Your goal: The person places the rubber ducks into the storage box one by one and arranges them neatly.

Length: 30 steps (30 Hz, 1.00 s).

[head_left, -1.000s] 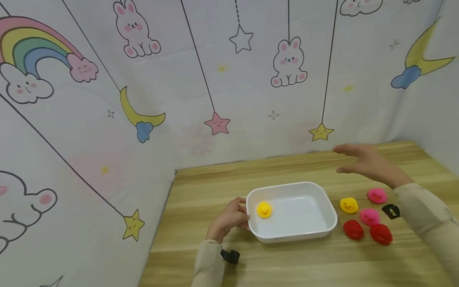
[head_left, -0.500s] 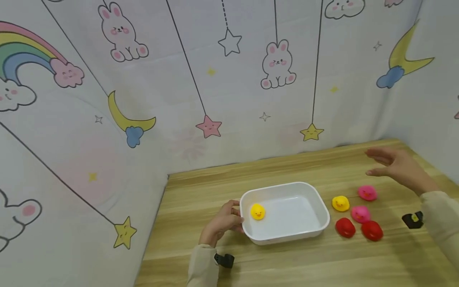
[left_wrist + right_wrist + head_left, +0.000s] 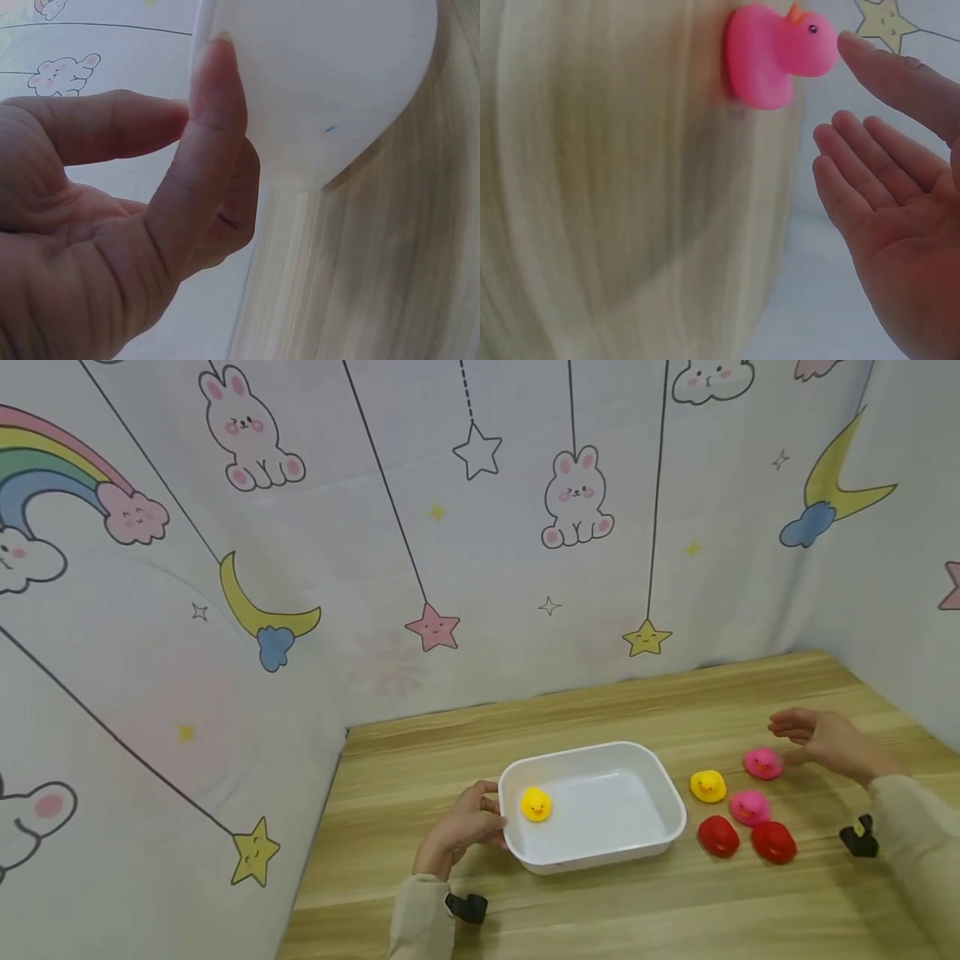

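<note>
My left hand (image 3: 467,820) holds the left end of a white plastic tray (image 3: 592,862). In the left wrist view the thumb (image 3: 217,90) lies against the tray's outer wall, with another fingertip at the rim. Inside the tray, near that end, sits a yellow rubber duck (image 3: 536,805). Just right of a pink rubber duck (image 3: 763,763) hovers my right hand (image 3: 836,745), fingers extended and nothing held. The right wrist view puts its thumb tip close to the head of the pink duck (image 3: 761,64); contact cannot be told.
Right of the tray lie another yellow duck (image 3: 708,786), a second pink duck (image 3: 750,807) and two red ducks, one nearer the tray (image 3: 718,836) and one farther right (image 3: 774,842). A printed cloth (image 3: 510,668) hangs behind the wooden table (image 3: 600,918).
My right hand has moved right, then lowered beside the farther pink duck. The left hand keeps its place on the tray. The head view has shifted slightly.
</note>
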Each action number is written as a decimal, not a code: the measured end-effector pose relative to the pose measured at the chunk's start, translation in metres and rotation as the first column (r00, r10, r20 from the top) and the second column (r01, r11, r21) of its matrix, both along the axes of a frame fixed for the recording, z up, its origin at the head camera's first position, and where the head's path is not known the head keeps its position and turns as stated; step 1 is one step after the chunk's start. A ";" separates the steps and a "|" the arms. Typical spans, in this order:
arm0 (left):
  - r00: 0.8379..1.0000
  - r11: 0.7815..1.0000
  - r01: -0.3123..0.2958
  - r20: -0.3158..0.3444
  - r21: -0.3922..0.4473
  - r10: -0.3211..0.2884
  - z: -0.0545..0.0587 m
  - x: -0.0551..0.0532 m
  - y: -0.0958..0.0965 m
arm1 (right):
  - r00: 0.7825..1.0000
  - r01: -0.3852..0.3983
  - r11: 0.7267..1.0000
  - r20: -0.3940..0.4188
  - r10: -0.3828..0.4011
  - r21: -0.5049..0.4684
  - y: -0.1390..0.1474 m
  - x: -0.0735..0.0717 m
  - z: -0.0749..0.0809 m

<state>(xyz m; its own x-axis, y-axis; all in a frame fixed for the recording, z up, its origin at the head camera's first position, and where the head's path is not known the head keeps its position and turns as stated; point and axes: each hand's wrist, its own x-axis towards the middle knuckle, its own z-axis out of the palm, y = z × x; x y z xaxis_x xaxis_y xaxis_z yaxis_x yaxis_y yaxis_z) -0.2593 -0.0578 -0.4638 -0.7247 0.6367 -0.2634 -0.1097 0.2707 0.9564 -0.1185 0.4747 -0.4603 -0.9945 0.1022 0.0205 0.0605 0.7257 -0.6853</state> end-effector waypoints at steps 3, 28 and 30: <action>1.000 1.000 -0.002 -0.001 -0.001 0.002 0.000 0.001 0.001 | 1.000 -0.007 0.999 0.005 0.007 0.038 0.002 -0.002 -0.005; 1.000 1.000 0.003 -0.003 0.001 -0.003 0.002 0.000 -0.001 | 0.995 -0.053 0.985 0.091 0.039 0.162 -0.014 -0.014 -0.025; 1.000 1.000 -0.003 -0.003 0.001 0.003 0.002 0.001 -0.003 | 0.996 -0.055 0.985 0.075 0.043 0.165 -0.015 -0.015 -0.025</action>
<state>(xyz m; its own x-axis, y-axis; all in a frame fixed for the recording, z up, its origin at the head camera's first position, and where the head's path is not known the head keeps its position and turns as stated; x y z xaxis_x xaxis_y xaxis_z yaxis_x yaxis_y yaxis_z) -0.2580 -0.0604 -0.4623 -0.7275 0.6346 -0.2609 -0.1078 0.2699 0.9568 -0.1336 0.4601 -0.4853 -0.9978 0.0549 -0.0380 0.0667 0.8329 -0.5494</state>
